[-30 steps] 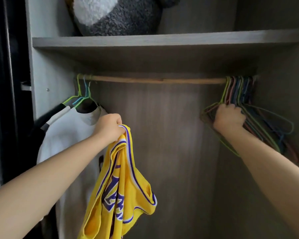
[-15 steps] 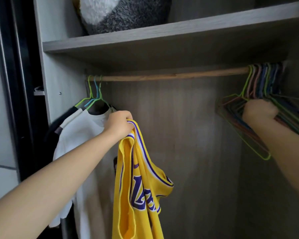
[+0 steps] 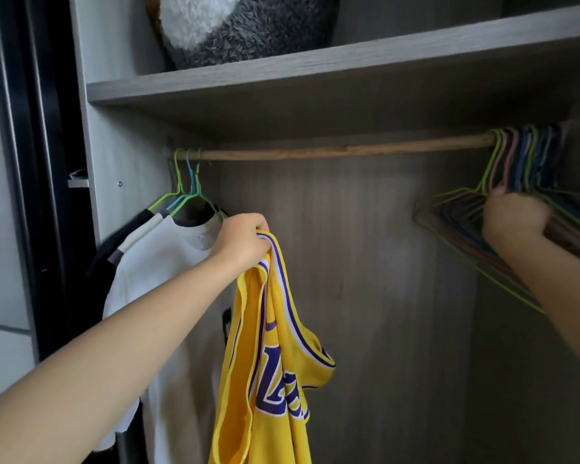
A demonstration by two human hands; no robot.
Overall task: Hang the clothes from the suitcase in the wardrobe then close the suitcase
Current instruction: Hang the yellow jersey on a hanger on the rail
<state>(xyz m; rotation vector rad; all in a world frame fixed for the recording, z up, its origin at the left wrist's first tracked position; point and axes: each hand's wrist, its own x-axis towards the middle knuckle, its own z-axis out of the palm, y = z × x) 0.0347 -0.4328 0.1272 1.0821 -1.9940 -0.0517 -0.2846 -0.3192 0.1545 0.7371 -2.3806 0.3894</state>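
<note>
Barely anything has shifted since half a second ago: the right hand (image 3: 513, 219) is still buried in the bunch of empty hangers (image 3: 516, 162) at the rod's (image 3: 332, 150) right end, fingers curled round their wires, none lifted off yet. Left hand (image 3: 241, 242) keeps its fingers clamped on the yellow jersey (image 3: 265, 363), dangling mid-wardrobe beside the hung white shirt (image 3: 158, 262). Hanger first, then the jersey goes on. Suitcase is out of view.

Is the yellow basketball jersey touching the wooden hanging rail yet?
Apart. The head view shows the yellow basketball jersey hanging from the left hand well below the wooden hanging rail, with bare wardrobe back panel between them.
</note>
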